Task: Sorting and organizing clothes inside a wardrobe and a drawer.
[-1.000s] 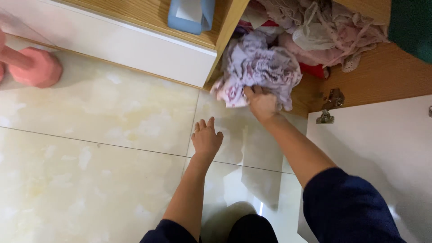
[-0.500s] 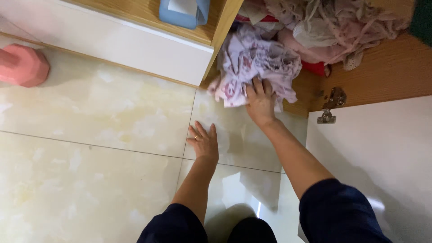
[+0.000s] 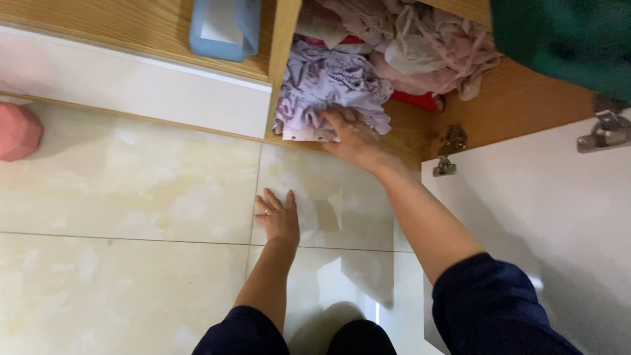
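Right hand apparently gripping lilac floral cloth; left hand spread flat on floor tile.

A blue plastic box stands on the wooden shelf up and to the left of the hands, with a white plinth below it. Far left of the hands a pink rounded object sits on the glossy cream floor tiles. To the right of the hands swings a white cupboard door — two metal hinges on it — and a green cloth hangs above.
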